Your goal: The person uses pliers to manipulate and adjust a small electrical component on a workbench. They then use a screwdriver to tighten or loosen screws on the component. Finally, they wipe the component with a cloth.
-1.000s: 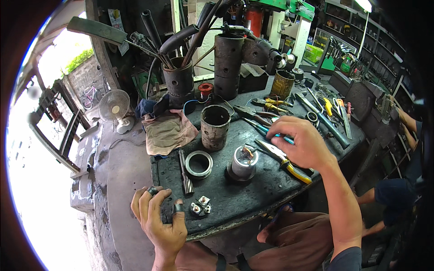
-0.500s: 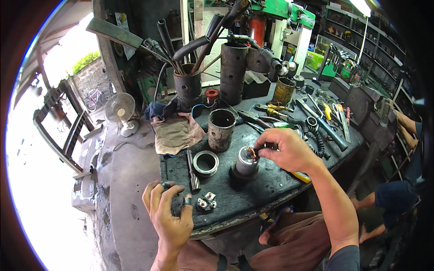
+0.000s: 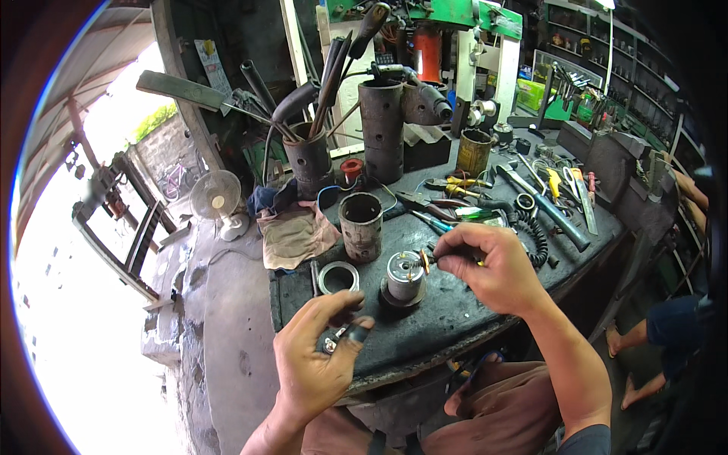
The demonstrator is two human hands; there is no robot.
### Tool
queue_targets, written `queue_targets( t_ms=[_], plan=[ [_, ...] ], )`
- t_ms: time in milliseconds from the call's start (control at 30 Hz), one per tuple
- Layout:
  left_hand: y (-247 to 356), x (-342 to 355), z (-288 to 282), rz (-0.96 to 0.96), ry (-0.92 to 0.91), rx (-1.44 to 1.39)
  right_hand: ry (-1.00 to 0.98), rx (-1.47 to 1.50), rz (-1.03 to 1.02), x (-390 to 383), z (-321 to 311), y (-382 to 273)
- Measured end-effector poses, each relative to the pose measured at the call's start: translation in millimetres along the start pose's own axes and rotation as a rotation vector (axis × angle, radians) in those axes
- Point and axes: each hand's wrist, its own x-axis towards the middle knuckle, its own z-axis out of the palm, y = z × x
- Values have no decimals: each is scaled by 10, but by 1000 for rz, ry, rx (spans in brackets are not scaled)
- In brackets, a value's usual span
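My right hand [image 3: 497, 269] pinches a small copper-coloured piece with a spring [image 3: 422, 262] at the top of a silver cylindrical part [image 3: 403, 284], which stands upright on a dark round base. My left hand [image 3: 315, 353] is open, thumb and index finger apart, with dark bands round fingers, left of the cylinder. It hovers over a small fitting with metal terminals [image 3: 331, 343], which it partly hides. A metal ring [image 3: 355, 274] lies behind that hand, beside a partly hidden steel tool [image 3: 315, 277]. A rusty open tube [image 3: 362, 235] stands behind them.
Pliers, a hammer [image 3: 550, 212] and other tools crowd the bench [image 3: 462, 318]'s right half. Tall tubes [image 3: 383, 136] holding bars stand at the back, near a rag [image 3: 292, 239]. A fan [image 3: 216, 201] is at left. Another person's bare leg [image 3: 644, 387] shows at right.
My right hand went from the pliers to the cylinder's top and now has a small piece pinched just right of it. My left hand moved right and forward, over the terminal fitting.
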Motion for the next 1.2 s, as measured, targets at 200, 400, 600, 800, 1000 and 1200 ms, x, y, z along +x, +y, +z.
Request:
queue_targets(
  t_ms=[200, 400, 600, 800, 1000, 1200],
  plan=[
    [31, 86, 245, -181, -107, -304, -80, 49, -125, -200, 87, -112],
    [-14, 15, 307, -311, -145, -276, -166, 105, -95, -266, 173, -95],
    [-109, -11, 130, -11, -17, 302, -145, 79, -79, -295, 183, 3],
    [-290, 70, 34, -87, -318, 447, -190, 90, -57, -300, 234, 17],
    [-386, 106, 73, -23, -404, 487, -194, 83, -55, -294, 229, 21],
    [-274, 102, -27, -108, -234, 435, -208, 73, -32, -299, 203, 42]
  ],
)
